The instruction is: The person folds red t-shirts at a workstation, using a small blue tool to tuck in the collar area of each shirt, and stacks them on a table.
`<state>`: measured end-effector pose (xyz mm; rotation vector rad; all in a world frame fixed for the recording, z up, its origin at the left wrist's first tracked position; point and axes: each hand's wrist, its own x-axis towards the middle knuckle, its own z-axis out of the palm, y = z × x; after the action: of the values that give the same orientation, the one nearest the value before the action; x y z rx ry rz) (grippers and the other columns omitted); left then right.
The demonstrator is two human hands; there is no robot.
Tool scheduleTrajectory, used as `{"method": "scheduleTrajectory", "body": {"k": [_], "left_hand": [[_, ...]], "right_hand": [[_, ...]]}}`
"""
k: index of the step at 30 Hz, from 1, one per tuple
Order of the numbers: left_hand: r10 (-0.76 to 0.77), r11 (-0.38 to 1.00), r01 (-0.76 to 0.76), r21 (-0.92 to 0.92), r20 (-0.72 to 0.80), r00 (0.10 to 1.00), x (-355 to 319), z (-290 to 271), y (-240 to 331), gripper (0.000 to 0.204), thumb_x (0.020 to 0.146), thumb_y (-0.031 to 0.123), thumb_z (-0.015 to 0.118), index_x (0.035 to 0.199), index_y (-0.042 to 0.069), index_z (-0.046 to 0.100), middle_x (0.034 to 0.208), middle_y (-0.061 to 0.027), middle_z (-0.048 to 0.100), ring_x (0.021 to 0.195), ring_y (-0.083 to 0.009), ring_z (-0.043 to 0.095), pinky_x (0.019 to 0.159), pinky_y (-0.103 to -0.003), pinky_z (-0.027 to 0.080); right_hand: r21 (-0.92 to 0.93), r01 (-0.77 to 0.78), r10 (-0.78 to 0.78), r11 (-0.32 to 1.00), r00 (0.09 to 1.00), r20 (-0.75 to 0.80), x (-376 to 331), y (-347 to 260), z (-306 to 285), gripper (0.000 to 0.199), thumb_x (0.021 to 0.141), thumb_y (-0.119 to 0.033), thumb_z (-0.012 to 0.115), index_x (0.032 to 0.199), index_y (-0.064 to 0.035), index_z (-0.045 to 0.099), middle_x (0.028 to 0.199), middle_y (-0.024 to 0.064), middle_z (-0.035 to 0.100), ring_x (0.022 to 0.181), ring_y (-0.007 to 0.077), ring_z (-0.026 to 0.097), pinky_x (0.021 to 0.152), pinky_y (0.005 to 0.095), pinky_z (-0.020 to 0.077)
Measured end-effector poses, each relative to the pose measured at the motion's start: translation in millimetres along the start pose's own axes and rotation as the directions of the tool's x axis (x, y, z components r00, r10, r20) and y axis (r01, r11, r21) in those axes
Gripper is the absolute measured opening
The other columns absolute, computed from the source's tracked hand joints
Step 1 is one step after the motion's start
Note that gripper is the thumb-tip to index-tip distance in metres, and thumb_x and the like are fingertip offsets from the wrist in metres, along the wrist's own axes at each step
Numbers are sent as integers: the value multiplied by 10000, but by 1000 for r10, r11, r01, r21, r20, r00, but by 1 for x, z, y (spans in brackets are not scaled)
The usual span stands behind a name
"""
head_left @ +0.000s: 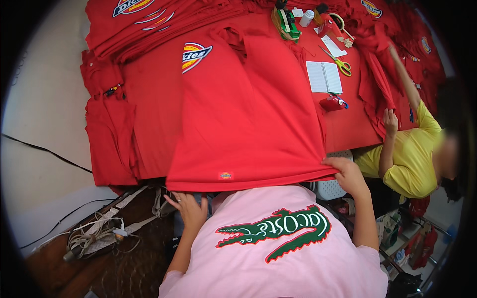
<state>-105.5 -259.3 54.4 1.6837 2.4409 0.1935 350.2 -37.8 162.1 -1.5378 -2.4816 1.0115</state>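
A red T-shirt [248,114] with a large printed chest logo lies spread in front of me, its hem toward my body. A small label [225,176] sits near the hem on the left. At the hem's right corner, my right hand [348,175] is closed, pinching the fabric edge. My left hand [188,207] is at the left corner, its fingers apart just under the hem; whether they touch the cloth is hard to tell. Part of the shirt's upper end is bunched in folds.
Red shirts are stacked [144,25] at the far left. Toward the right lie a notebook [324,77], yellow-handled scissors [343,65], a red can [334,103] and a green tape dispenser [286,24]. A co-worker in yellow [410,156] handles red cloth. Cables [99,233] lie below left.
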Motion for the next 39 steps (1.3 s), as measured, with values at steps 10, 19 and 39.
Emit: {"method": "scheduleTrajectory", "body": {"k": [10,19,39], "left_hand": [[314,740,-158,-654,128,941,118,-33,105,251,1000,150,604,1199,50,718,1106,-177,737,1075,-348,693,979,-405,508],[253,966,-259,-8,-185,950,227,71,50,798,990,588,558,1636,195,304,1719,-135,197,1572,-396,191,1239,-609,167],[-385,824,102,-557,-419,823,336,75,7,367,1032,367,620,1013,10,706,862,-215,701,743,-365,663,677,-440,515]], "right_hand": [[133,179,-95,975,873,-478,148,-54,84,454,1003,-133,587,1449,-60,548,1457,192,575,1354,342,550,1130,415,439],[-446,113,-306,888,868,-390,222,12,123,701,996,-441,595,1570,-85,404,1620,169,400,1526,313,335,1252,469,258],[143,81,0,986,871,-491,376,8,66,351,987,-438,647,964,-87,653,844,101,700,782,317,673,716,451,513]]}}
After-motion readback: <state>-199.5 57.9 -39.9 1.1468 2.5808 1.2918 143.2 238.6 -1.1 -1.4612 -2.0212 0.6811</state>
